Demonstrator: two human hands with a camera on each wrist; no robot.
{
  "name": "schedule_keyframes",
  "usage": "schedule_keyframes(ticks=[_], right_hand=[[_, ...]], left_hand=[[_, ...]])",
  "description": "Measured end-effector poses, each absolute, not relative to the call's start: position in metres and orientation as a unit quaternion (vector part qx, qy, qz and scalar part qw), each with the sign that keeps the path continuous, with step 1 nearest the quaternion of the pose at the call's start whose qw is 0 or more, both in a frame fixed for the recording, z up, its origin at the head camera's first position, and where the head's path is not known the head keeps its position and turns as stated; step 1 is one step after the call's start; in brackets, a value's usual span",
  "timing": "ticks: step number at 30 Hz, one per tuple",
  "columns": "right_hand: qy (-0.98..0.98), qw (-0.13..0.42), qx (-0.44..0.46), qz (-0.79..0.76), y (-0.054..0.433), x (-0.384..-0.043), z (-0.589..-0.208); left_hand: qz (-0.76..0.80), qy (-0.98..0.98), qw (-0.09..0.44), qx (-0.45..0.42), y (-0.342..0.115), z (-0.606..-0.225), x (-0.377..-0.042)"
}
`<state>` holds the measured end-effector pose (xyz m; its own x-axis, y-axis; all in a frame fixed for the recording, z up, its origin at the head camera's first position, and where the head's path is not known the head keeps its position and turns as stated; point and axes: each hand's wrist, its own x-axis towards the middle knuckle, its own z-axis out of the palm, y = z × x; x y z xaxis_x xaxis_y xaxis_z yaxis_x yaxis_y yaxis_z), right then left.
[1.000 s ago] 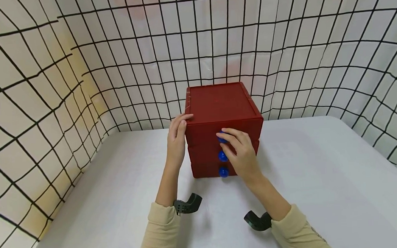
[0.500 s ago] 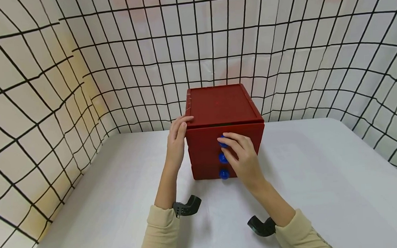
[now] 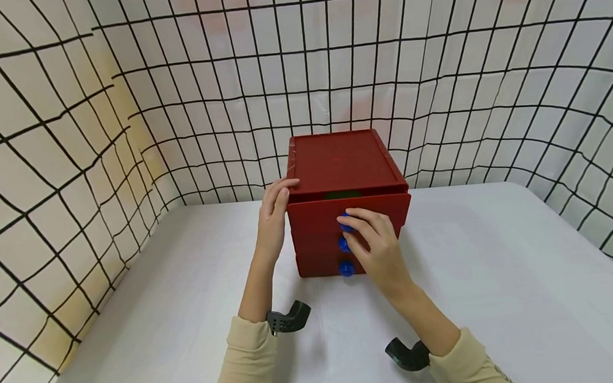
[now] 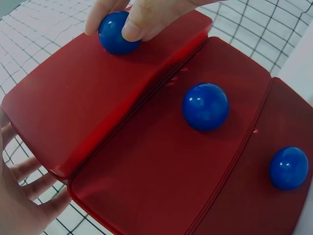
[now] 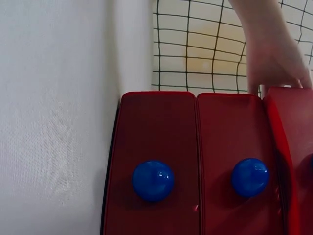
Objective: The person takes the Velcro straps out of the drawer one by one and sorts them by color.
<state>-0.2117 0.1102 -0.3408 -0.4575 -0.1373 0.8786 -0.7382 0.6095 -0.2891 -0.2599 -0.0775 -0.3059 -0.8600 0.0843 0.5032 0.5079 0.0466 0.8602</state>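
Note:
A dark red three-drawer box (image 3: 338, 160) stands on the white table, a round blue knob on each drawer front. My right hand (image 3: 375, 243) pinches the top knob (image 4: 116, 33) between thumb and fingers. The top drawer (image 3: 313, 217) stands slightly out, and something dark green (image 3: 342, 195) shows in the narrow gap under the box's top. My left hand (image 3: 275, 214) rests against the box's left side, its fingertips over the top edge. The middle knob (image 4: 205, 106) and bottom knob (image 4: 288, 168) are untouched, their drawers closed.
White table (image 3: 501, 273) surrounds the box. Behind it and on both sides rise white walls with black grid netting (image 3: 217, 103). Each forearm wears a black wrist camera, the left camera (image 3: 290, 318) and the right camera (image 3: 407, 355), below the box.
The top drawer has come out a little toward me, drawn by my right hand on its knob, and the gap with the green thing has appeared. The left hand stays on the box's side.

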Motion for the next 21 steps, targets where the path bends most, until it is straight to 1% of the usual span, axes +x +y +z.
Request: schedule_keyframes(ticks=[4,8,18,21], right_hand=[[-0.783,0.441,0.277,0.341,0.109,-0.210,-0.340],[-0.779,0.448,0.277,0.341,0.108,-0.210,-0.342],[-0.748,0.491,0.284,0.345,0.104,-0.213,-0.349],[-0.742,0.496,0.287,0.347,0.103,-0.214,-0.350]], left_hand=[[-0.655,-0.705,0.172,-0.213,-0.078,-0.312,-0.266],[-0.654,-0.705,0.172,-0.213,-0.078,-0.312,-0.266],[-0.655,-0.711,0.156,-0.203,-0.076,-0.294,-0.247],[-0.652,-0.713,0.159,-0.203,-0.076,-0.295,-0.249]])
